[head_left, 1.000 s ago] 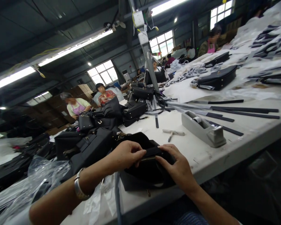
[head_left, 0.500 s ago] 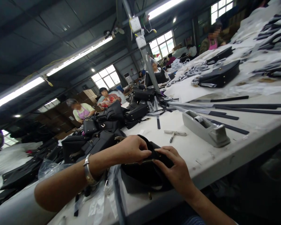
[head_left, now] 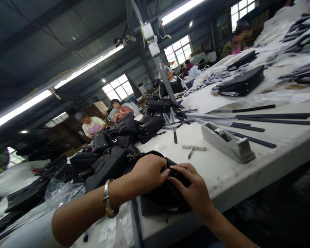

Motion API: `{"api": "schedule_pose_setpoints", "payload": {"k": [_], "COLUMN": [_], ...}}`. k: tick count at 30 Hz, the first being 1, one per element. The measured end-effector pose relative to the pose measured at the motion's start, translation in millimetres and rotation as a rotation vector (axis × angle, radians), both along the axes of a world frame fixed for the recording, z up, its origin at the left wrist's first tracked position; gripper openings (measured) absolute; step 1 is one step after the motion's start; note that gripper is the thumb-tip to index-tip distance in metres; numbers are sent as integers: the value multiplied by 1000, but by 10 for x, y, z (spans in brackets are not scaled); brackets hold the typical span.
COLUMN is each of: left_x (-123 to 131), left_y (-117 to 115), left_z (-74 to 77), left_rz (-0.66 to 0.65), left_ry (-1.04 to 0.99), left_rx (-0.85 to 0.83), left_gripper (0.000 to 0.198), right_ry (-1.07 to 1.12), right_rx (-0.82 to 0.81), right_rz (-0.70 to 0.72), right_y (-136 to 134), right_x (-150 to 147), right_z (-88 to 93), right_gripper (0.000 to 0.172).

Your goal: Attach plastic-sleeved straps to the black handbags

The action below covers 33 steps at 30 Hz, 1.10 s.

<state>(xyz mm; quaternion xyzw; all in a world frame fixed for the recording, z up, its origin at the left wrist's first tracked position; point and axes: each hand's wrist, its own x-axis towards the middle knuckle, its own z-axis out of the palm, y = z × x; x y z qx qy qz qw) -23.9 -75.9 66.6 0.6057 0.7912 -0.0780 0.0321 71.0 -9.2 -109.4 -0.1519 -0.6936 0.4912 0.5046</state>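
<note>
A black handbag (head_left: 157,203) lies at the near edge of the white table, its mouth gaping toward me. My left hand (head_left: 151,172), with a silver bangle on the wrist, reaches across the bag; its fingers are curled and pinched at the upper rim. Close beside it, my right hand (head_left: 193,184) grips the same rim between thumb and fingers. The two sets of fingertips almost meet, and whatever small part lies between them is hidden. A small metal fitting (head_left: 166,218) shows below the bag.
A grey tape dispenser (head_left: 227,143) and a T-shaped tool (head_left: 193,148) sit to the right. Black strips (head_left: 255,139) lie behind them. Several black bags (head_left: 113,137) are heaped at left, near clear plastic (head_left: 63,193). A metal post (head_left: 165,79) rises behind. Other people work farther back.
My left forearm has shifted right, and the left hand has turned slightly and sits a little lower over the bag. My right hand stays almost in place on the rim.
</note>
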Motion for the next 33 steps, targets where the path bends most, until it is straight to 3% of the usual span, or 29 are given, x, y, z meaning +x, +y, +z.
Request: {"api": "schedule_pose_setpoints", "payload": {"k": [3,5,11,15,24,33], "left_x": [-74,-100,-43,-34,-152,-288], "left_y": [-14,-39,-73,-49,-56,-108], "left_z": [-39,-59,-49,-56,-206,-362], "left_rz": [81,94,-30,-87,-10,113], "left_ry": [-213,-249,108,196,-178,-506], "left_rx": [-18,-9,-34,-67,27,96], "left_gripper": [29,31,30,30,27,34], "right_ry": [-6,-18,-65,-67,-60,-95], "right_rx": [-13,2,50,55,2,-50], "right_rz": [10,25,10,18,105,95], "right_y": [7,7,-3,6,-32,86], "right_x": [10,16,-7,8,20,92], "right_z": [3,-2,-30,-27,-9,10], "right_gripper": [26,27,29,32,33,27]}}
